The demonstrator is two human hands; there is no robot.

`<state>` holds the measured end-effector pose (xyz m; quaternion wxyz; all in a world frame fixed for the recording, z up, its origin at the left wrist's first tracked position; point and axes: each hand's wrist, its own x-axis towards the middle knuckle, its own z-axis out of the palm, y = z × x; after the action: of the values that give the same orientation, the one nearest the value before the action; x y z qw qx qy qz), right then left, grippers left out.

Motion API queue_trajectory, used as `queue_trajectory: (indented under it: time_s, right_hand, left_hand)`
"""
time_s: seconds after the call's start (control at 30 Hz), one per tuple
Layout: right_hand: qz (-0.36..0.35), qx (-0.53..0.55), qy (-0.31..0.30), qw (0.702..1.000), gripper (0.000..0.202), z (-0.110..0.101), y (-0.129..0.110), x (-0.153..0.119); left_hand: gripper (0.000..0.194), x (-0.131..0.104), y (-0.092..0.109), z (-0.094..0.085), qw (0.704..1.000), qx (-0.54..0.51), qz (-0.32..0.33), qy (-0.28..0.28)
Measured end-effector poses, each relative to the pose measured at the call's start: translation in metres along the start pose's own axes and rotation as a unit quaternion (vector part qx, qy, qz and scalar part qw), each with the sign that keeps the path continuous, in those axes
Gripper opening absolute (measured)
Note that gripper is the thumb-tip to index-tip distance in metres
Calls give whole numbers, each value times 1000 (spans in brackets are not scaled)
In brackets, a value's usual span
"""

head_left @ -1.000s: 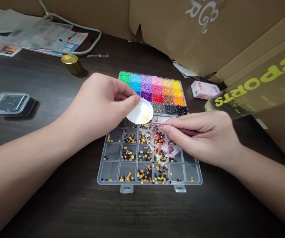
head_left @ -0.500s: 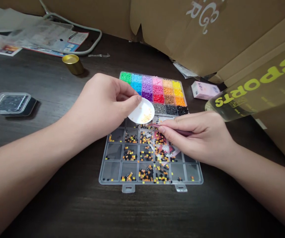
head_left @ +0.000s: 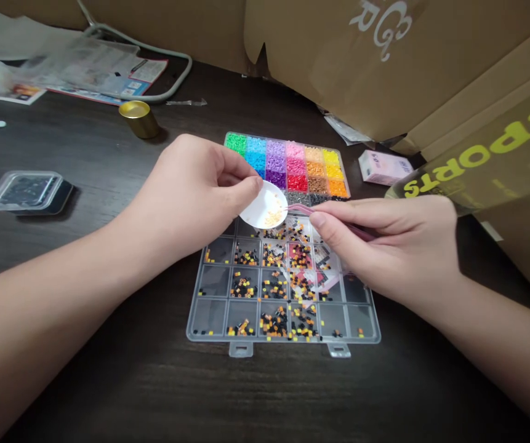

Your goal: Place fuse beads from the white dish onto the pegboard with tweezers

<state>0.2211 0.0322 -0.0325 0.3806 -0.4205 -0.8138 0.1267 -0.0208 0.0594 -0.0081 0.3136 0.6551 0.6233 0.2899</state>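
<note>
Between thumb and fingers, my left hand (head_left: 209, 191) pinches a small round white dish (head_left: 261, 209) with pale orange-yellow beads (head_left: 274, 216) on it. My right hand (head_left: 380, 246) grips pink tweezers (head_left: 302, 209), their tips at the dish's right rim; whether a bead is between them I cannot tell. Underneath lies an open bead organizer. Its clear lid (head_left: 209, 317) faces me, strewn with loose black, orange and yellow beads (head_left: 274, 320). The far half (head_left: 297, 166) holds beads sorted by colour, its near rows partly hidden by my hands and the dish.
Left on the dark table are a small clear-lidded box (head_left: 29, 192) and a gold tin (head_left: 139, 119). Papers and plastic (head_left: 93, 67) lie behind. Right of the organizer are a pink-white box (head_left: 385, 167) and a bottle marked SPORTS (head_left: 472, 163). Cardboard (head_left: 320, 61) stands at the back.
My right hand has lifted the tweezers from just below the dish to its right rim. My left hand and the dish stay nearly still. The whole view has shifted slightly.
</note>
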Motion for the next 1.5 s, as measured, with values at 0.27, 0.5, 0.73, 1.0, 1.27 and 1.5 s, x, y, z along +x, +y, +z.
queue_trajectory:
  time_s: [0.27,0.5,0.73,1.0,1.27,1.5]
  right_hand:
    - [3,-1,-59,998,24,-3,8,-3]
    - [-3,20,-57,998,26,4,8,-2]
    - [-15,11,-62,998,33,0,6,-4]
    - [-38,12,45,998,26,0,-9,-3]
    - [-45,40,-40,997,23,1,0,-3]
    - [-71,33,-25,997,25,-2,0,-6]
  left_hand:
    - [18,-1,1,0,1000,6,-14,13]
    - [18,1,-1,0,1000,0,-6,10]
    - [20,1,-1,1,1000,4,-8,12]
    - [18,1,-1,2,1000,25,0,2]
    - [19,-2,1,2,1000,9,-14,0]
    - [19,-4,0,3,1000,-6,-11,5]
